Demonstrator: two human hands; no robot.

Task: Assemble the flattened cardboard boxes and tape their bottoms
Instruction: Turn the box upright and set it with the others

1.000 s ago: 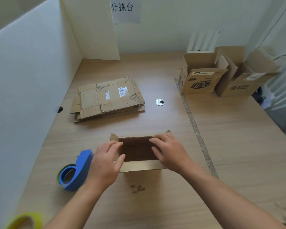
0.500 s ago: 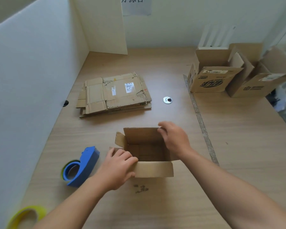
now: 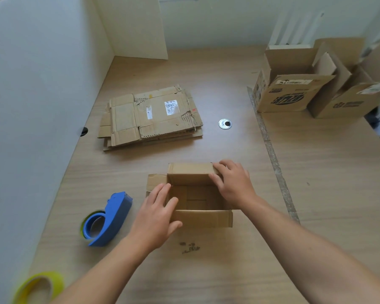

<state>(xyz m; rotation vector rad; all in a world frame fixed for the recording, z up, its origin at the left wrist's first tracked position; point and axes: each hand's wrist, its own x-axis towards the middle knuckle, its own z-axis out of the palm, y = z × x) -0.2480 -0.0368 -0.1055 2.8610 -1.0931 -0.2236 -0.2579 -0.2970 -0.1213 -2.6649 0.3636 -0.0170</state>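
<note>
The small box (image 3: 203, 218) stands upright on the desk (image 3: 316, 183) between our two hands, its mouth facing up and its top flaps splayed outward. Our left grip (image 3: 157, 216) lies on the box's left rim with the fingers nearly straight and loose, pressing rather than clasping. Our right grip (image 3: 234, 186) has its fingers bent over the far right corner and holds the box there. Looking down inside, we see the bottom flaps folded flat across the floor of the box, so we judge the squaring-up of this one done. We cannot tell whether its underside has been taped, since that face is down on the desk.

Just outside the left grip lies the blue tape dispenser (image 3: 110, 218), untouched by either hand. Nearer to us on that side is a yellow tape roll (image 3: 40, 286). Beyond both grips, well apart, sits the stack of flattened boxes (image 3: 149, 119), several layers deep, so a good share of the work is left. Far off past the right grip stand two assembled boxes (image 3: 290, 93), side by side with their tops open, which we take as finished
</note>
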